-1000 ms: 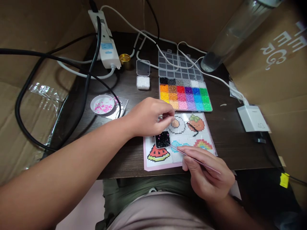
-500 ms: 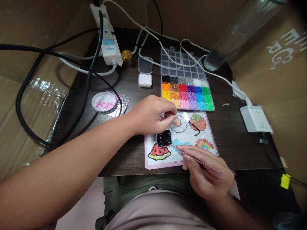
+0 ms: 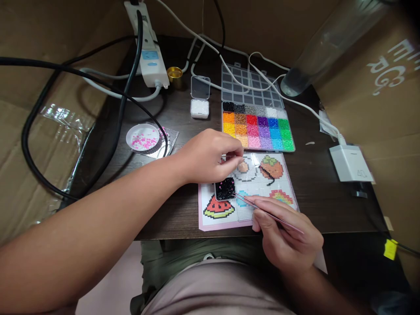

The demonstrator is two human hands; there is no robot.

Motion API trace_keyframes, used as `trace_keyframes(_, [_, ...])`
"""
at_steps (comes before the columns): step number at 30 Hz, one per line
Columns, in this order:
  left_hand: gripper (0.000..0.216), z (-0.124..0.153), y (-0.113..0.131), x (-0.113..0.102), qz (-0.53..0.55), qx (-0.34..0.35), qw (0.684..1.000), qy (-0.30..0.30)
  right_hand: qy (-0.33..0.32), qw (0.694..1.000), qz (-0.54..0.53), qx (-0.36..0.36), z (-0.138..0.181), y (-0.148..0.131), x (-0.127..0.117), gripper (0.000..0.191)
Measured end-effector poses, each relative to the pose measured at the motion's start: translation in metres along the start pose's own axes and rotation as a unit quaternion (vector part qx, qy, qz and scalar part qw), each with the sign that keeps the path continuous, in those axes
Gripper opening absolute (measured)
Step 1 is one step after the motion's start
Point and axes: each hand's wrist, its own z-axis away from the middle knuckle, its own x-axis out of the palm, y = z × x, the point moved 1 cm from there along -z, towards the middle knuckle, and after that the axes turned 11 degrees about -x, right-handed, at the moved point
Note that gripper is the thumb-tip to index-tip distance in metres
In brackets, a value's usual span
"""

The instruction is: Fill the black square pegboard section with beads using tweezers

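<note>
Head view: right hand [image 3: 290, 232], fingers closed round tweezers [image 3: 275, 215], tips at the black-bead box [image 3: 225, 199] near the worktop's [image 3: 170, 218] front edge; left hand [image 3: 213, 155] pinched nearly closed, hold unclear; tweezers catching the rim could tip it, spilling beads [image 3: 225, 187]

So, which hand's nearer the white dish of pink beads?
Left. The left hand is right of the white dish, apart from it; the right hand, holding tweezers, is farther right and lower in view.
</note>
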Motion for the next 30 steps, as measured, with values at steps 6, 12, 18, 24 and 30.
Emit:
trace_keyframes(6, [0.015, -0.0004, 0.0001, 0.0009, 0.001, 0.014, 1.000, 0.009, -0.019, 1.000, 0.006, -0.009, -0.0019, -0.0007, 0.0001, 0.037])
trace_keyframes(12, [0.013, 0.0000, -0.0010, 0.0018, -0.003, 0.023, 1.000, 0.019, -0.042, 0.999, 0.014, -0.020, 0.0023, 0.0022, -0.0011, 0.036])
trace_keyframes(18, [0.012, -0.0005, -0.0014, 0.0022, -0.002, 0.029, 0.999, 0.024, -0.036, 0.999, 0.008, -0.022, 0.0009, 0.0024, -0.0018, 0.038])
trace_keyframes(24, [0.012, -0.0004, -0.0019, 0.0022, 0.000, 0.029, 0.999, 0.023, -0.028, 0.999, 0.016, -0.025, -0.0007, -0.0001, -0.0020, 0.039])
trace_keyframes(30, [0.013, 0.0000, -0.0010, 0.0019, 0.003, 0.021, 1.000, 0.018, -0.024, 0.999, 0.015, -0.025, -0.0008, 0.0002, -0.0015, 0.040])
